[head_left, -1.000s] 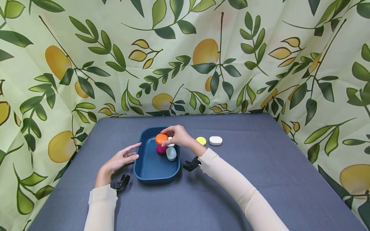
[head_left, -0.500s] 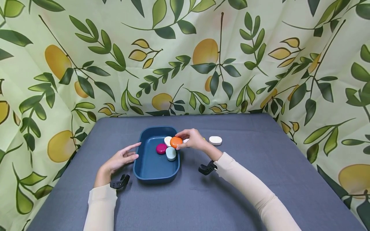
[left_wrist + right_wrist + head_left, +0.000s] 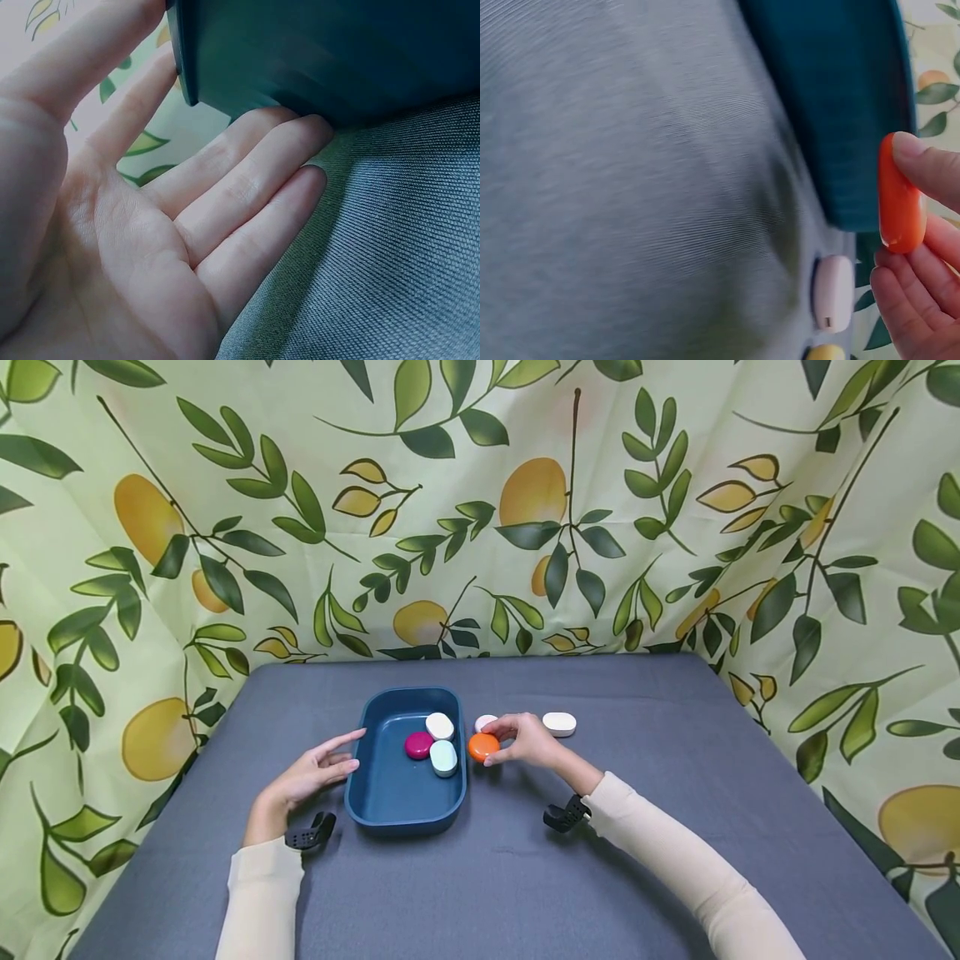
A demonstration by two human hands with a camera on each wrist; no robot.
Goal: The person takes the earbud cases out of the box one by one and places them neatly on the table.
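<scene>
My right hand [image 3: 528, 739] pinches a smooth, glossy orange disc [image 3: 483, 747] with rounded edges between thumb and fingers, just outside the right wall of a deep blue tray [image 3: 405, 823]. In the right wrist view the orange disc [image 3: 901, 195] is seen edge-on, above the table. My left hand [image 3: 311, 775] rests its extended fingers against the tray's left side; its fingertips [image 3: 311, 131] meet the outer wall in the left wrist view. Inside the tray lie a magenta disc [image 3: 418, 745], a white rounded piece [image 3: 439, 726] and a pale mint oval piece [image 3: 444, 760].
Behind my right hand a pale pink piece [image 3: 833, 294] sits on the grey cloth, with a yellow piece [image 3: 826, 352] close by. A white oval piece [image 3: 559, 724] lies farther right. A leaf-patterned curtain [image 3: 480, 510] rises behind the table.
My right hand has carried the orange disc from over the tray rightward past its wall and lower toward the table. The left hand stays against the tray.
</scene>
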